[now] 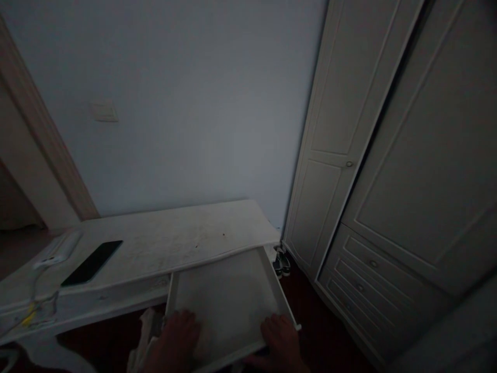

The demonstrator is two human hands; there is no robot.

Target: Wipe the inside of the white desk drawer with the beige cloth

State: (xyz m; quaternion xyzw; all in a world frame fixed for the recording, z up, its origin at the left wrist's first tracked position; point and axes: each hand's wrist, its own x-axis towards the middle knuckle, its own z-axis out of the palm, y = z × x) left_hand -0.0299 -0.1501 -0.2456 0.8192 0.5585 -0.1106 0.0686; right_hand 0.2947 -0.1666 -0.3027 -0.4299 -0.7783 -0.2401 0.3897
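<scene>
A white drawer (272, 280) stands pulled out from a white desk (174, 238) in a dim room, and its bottom looks bare. My left hand (176, 336) rests over the drawer's front edge at the left, fingers curled on it. My right hand (281, 339) holds the front edge near the right corner, fingers lying over the rim. Both hands are cut off by the bottom of the view.
A black phone (93, 261) lies on the desk's left part beside a white power strip (58, 248) with cables. A tall white wardrobe (388, 181) with small lower drawers stands at the right. Shoes (281, 261) sit on the dark floor between the desk and the wardrobe.
</scene>
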